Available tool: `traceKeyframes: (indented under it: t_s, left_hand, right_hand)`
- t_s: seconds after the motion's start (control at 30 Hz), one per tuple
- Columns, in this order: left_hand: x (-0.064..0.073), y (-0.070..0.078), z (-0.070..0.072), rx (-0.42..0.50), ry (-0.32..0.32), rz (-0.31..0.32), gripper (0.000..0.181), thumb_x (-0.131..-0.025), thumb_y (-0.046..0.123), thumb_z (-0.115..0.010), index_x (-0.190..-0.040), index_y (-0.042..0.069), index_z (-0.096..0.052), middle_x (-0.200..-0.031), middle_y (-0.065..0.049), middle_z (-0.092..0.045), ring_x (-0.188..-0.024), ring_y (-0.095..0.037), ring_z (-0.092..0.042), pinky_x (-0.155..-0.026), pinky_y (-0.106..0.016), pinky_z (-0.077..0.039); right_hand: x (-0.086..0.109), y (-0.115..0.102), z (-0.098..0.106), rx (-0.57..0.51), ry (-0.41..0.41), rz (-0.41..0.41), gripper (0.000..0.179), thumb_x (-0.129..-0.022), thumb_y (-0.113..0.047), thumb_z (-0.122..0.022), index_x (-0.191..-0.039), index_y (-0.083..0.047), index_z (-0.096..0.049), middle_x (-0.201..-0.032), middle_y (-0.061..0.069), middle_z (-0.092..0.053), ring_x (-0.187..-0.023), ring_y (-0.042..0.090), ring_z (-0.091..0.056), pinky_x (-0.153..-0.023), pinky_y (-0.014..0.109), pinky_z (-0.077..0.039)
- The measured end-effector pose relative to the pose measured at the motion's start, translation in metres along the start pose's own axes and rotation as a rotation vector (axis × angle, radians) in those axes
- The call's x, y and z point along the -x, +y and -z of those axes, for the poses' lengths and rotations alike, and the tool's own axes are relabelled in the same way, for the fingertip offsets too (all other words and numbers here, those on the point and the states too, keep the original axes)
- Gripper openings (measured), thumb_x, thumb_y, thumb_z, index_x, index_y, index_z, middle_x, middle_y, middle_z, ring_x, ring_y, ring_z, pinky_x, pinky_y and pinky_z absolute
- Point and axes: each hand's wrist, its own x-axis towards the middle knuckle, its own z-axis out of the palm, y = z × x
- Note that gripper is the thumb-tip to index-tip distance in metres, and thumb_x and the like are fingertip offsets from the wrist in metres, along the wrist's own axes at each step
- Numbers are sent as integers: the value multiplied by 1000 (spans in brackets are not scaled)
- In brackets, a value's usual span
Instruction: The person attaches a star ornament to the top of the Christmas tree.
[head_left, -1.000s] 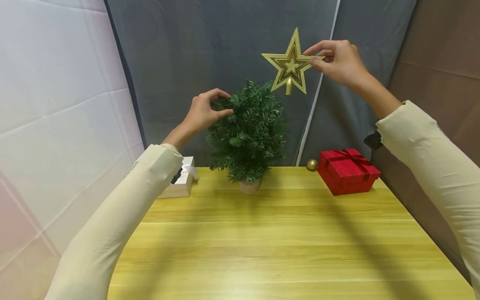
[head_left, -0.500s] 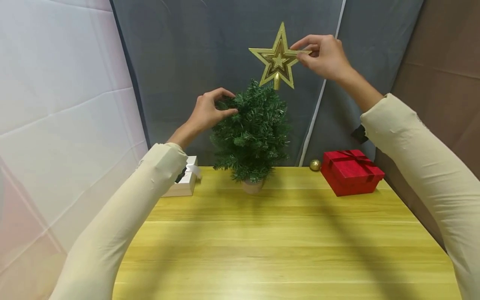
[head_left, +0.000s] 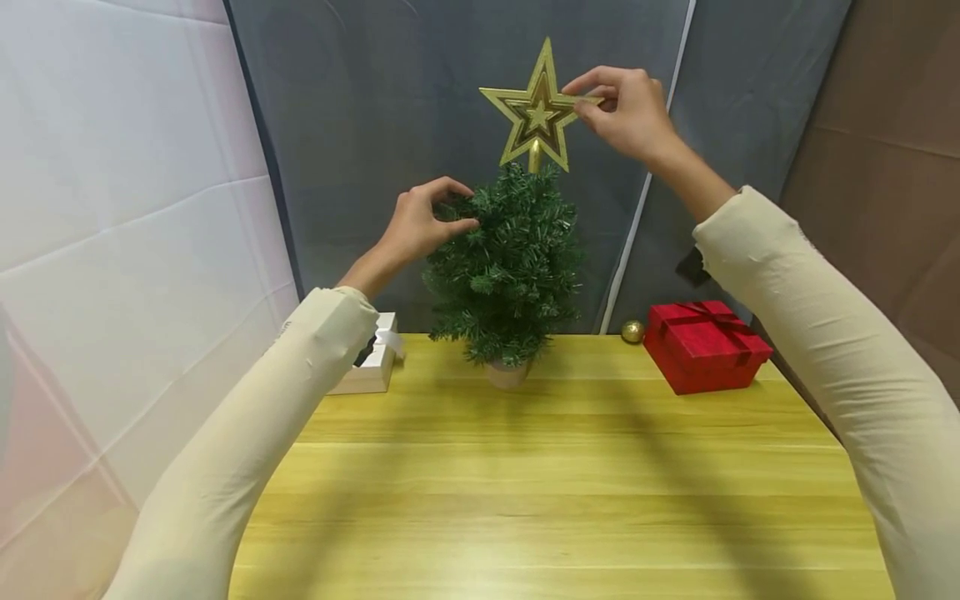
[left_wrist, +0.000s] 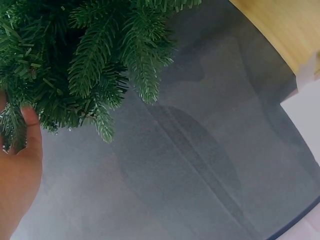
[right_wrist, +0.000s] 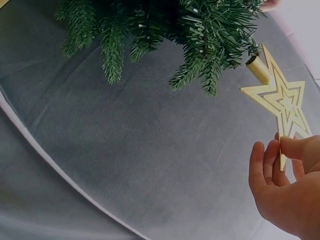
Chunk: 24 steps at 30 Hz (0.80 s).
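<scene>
A small green Christmas tree (head_left: 510, 258) stands in a pale pot (head_left: 507, 375) at the table's back. My left hand (head_left: 416, 221) holds its upper left side, thumb and fingers curved around the branches; in the left wrist view a sprig lies between them, and some fingertips are hidden. My right hand (head_left: 626, 112) pinches one point of a gold star tree topper (head_left: 538, 115) between thumb and fingers. The star is upright just over the treetop. In the right wrist view its hollow tube (right_wrist: 258, 70) is at the tip branches; whether they touch I cannot tell.
A red gift box (head_left: 703, 346) with a dark ribbon sits at the back right, with a gold ball ornament (head_left: 632, 332) beside it. A white box (head_left: 367, 371) with a white bow is partly behind my left sleeve. Grey cloth (head_left: 375, 108) hangs behind the table (head_left: 555, 500).
My right hand has carried the star left and slightly up, from right of the tree to above its top. The left hand has stayed at the branches.
</scene>
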Motion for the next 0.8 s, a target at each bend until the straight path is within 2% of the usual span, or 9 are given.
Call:
traceKeyframes:
  t_s: [0.2,0.57,0.7,0.8]
  left_hand:
    - [0,0,1,-1,4,-5,46,-92,27,-83,-134,17,-67,-137,-8,-65,-130,-26,-58,-108,-48,-47]
    - [1,1,2,-12,0,8,46,-92,28,-82,-134,18,-67,-136,-9,-65,-130,-26,-57,-108,-48,-47]
    - [3,0,2,-6,-1,9,46,-92,28,-82,-134,18,-67,-136,-8,-65,-129,-26,-57,-108,-48,-47]
    - [3,1,1,-4,-4,3,46,-93,28,-82,-135,18,-67,-137,-7,-65,-129,-25,-57,-108,-47,-47]
  right_hand:
    - [-6,-7,-5,-2,29,-17,31,-107,-26,-59,-135,-21,-71,-89,-12,-67,-74,3,-60,-62,27,-37]
    - [-14,-19,-23,-29,56,39,29,-108,-22,-59,-134,-18,-72,-85,-9,-66,-68,0,-56,-65,26,-39]
    - [-15,-23,-27,-26,74,42,29,-108,-22,-57,-133,-18,-72,-101,4,-75,-71,-1,-58,-66,25,-41]
    - [-16,-23,-28,-19,75,30,29,-109,-22,-57,-133,-19,-71,-113,11,-76,-72,0,-58,-66,25,-42]
